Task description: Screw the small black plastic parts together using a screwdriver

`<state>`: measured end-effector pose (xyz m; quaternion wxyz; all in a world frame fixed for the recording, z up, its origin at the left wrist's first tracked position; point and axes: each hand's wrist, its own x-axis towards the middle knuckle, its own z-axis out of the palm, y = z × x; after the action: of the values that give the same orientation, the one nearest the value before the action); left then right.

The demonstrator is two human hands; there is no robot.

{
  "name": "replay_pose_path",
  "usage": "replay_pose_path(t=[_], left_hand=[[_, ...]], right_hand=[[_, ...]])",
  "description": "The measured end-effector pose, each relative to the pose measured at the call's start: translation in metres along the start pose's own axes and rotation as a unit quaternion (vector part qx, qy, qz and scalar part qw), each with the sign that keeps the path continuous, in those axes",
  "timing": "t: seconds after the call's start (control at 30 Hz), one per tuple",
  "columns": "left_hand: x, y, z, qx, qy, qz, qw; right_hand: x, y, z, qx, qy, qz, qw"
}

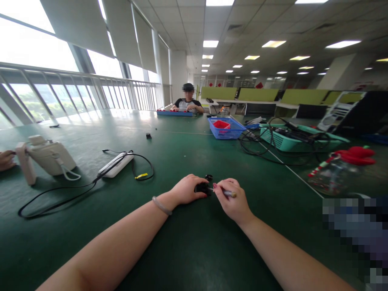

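On the green table, my left hand point(188, 190) is closed around a small black block-like part point(201, 187), holding it down between thumb and fingers. My right hand point(235, 202) grips a slim pen-like tool point(229, 194) with a greyish handle and a gold-coloured end. Its thin silver tip points left and meets or nearly meets the black part; the exact contact is too small to tell. Just beyond the fingers lies a small round black piece point(209, 177). My fingers hide much of the black part.
A white power bank point(117, 165) with a black cable and a beige bottle point(51, 155) stand left, near another person's hand point(6, 160). Blue point(227, 131) and teal point(281, 141) baskets with cables sit right, beyond a red-lidded jar point(333, 173). A person point(188, 103) sits at the far end.
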<state>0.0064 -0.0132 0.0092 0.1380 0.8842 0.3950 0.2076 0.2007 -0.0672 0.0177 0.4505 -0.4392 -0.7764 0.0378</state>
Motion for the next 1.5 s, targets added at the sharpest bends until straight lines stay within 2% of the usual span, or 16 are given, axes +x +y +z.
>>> replay_pose_path(t=[0.17, 0.3, 0.4, 0.57, 0.6, 0.67, 0.77, 0.87, 1.1, 1.17, 1.23, 1.37, 1.43, 1.5], left_hand=[[-0.001, 0.003, -0.003, -0.021, 0.019, 0.001, 1.0], [-0.002, 0.006, -0.008, -0.052, 0.039, 0.015, 0.998], [-0.003, 0.007, -0.01, -0.062, 0.058, 0.009, 0.996], [-0.001, 0.005, -0.006, -0.044, 0.116, -0.04, 0.991], [0.0, 0.004, -0.005, -0.034, 0.133, -0.052, 0.989], [0.0, 0.001, -0.003, -0.004, 0.15, -0.076, 0.986], [0.0, -0.005, -0.001, 0.054, 0.126, -0.111, 0.984], [-0.001, -0.009, 0.002, 0.093, 0.09, -0.14, 0.982], [0.001, -0.003, 0.0, 0.117, 0.099, -0.18, 0.972], [0.001, -0.001, -0.001, 0.095, 0.116, -0.164, 0.975], [0.001, 0.002, -0.001, 0.054, 0.122, -0.117, 0.984], [-0.003, 0.005, 0.003, 0.001, 0.059, -0.026, 0.998], [-0.004, 0.005, 0.005, 0.009, 0.025, -0.007, 1.0], [-0.004, 0.003, 0.007, 0.024, 0.013, -0.003, 1.0]], right_hand=[[0.003, 0.004, 0.0, 0.012, -0.044, 0.053, 0.998], [0.006, 0.008, -0.003, 0.053, -0.092, 0.057, 0.993], [0.006, 0.01, -0.007, 0.117, -0.047, 0.08, 0.989], [0.005, 0.024, -0.008, 0.234, 0.092, 0.17, 0.953], [0.006, 0.029, -0.007, 0.235, 0.103, 0.184, 0.949], [0.006, 0.038, -0.003, 0.22, 0.087, 0.212, 0.948], [0.006, 0.047, 0.002, 0.197, 0.04, 0.249, 0.947], [0.006, 0.048, 0.004, 0.197, 0.01, 0.255, 0.947], [0.006, 0.044, 0.002, 0.202, 0.018, 0.241, 0.949], [0.006, 0.044, 0.002, 0.206, 0.023, 0.236, 0.949], [0.006, 0.043, 0.001, 0.216, 0.031, 0.234, 0.947], [0.006, 0.04, -0.001, 0.23, 0.071, 0.242, 0.94], [0.006, 0.04, -0.002, 0.233, 0.096, 0.251, 0.935], [0.006, 0.04, -0.002, 0.24, 0.112, 0.26, 0.929]])
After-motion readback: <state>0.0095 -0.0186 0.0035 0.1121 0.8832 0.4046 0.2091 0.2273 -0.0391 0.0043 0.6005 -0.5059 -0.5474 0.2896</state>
